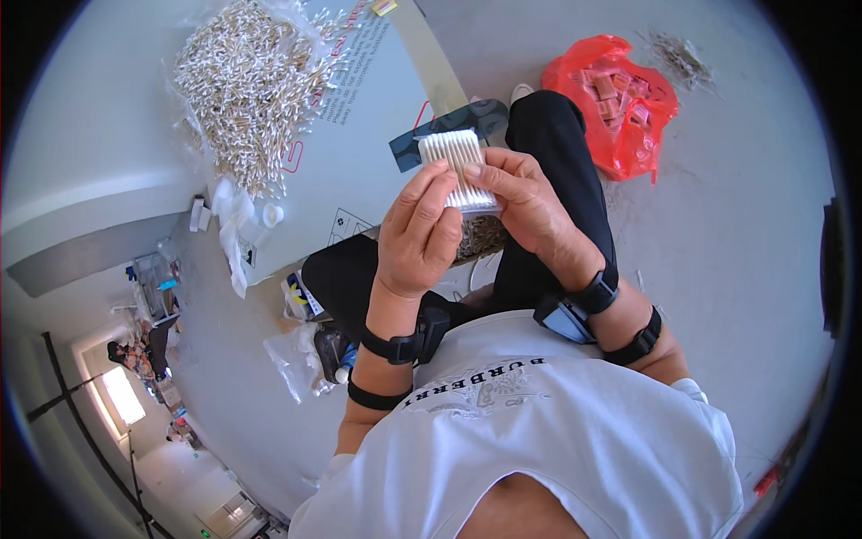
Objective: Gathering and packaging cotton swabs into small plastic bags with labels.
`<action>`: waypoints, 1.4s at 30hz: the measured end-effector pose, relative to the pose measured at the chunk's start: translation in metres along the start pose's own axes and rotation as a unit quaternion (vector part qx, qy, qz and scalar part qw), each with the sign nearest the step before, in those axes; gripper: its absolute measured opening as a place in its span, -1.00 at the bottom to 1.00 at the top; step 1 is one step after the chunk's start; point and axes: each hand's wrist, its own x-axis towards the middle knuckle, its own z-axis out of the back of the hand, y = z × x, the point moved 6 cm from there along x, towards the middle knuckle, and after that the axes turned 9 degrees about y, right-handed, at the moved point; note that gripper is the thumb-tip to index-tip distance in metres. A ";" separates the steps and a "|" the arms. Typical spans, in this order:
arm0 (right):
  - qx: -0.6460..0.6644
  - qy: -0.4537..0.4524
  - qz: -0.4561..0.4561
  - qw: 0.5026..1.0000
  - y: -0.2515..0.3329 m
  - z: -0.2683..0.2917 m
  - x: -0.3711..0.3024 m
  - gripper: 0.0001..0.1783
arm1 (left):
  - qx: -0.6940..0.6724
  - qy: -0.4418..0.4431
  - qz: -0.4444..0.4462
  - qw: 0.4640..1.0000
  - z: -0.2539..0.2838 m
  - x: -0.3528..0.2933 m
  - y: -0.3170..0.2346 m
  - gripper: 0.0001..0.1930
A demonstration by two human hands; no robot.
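Held up in front of me is a flat pack of cotton swabs (453,146), its white tips lined up along the top and bottom edges. My left hand (416,235) grips its left side, fingers closed over the front. On the other side my right hand (536,205) pinches it, the thumb lying across the swabs. A clear plastic edge shows along the pack's bottom; whether it is a sleeve or a box I cannot tell. Below my hands, between my knees, more loose swabs (482,236) lie, partly hidden by my hands.
A big heap of loose swabs (242,99) in clear plastic covers the printed board (359,148) at left. A dark sheet (486,119) lies by my knee. On the floor at right sit a red plastic bag (660,99) of small pink packs and scattered swabs (680,58).
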 end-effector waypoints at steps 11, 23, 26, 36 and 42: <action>-0.116 0.002 0.154 0.981 0.022 0.009 -0.006 -0.72 | -0.247 -0.069 0.239 0.937 0.006 0.016 0.034 -0.54; -0.134 0.021 0.149 0.979 0.025 0.012 -0.009 -0.69 | -0.273 0.003 0.185 0.944 -0.019 0.029 0.036 -0.60; -0.133 0.017 0.140 0.981 0.029 0.021 -0.012 -0.70 | -0.306 0.002 0.233 0.923 -0.024 0.036 0.036 -0.59; -0.020 -0.381 0.134 0.915 0.079 0.222 -0.074 -0.76 | -0.393 0.076 0.406 0.821 -0.058 -0.032 0.063 -0.76; 0.024 -0.398 0.080 0.914 0.101 0.290 -0.016 -0.74 | -0.388 0.102 0.421 0.814 -0.069 -0.040 0.065 -0.78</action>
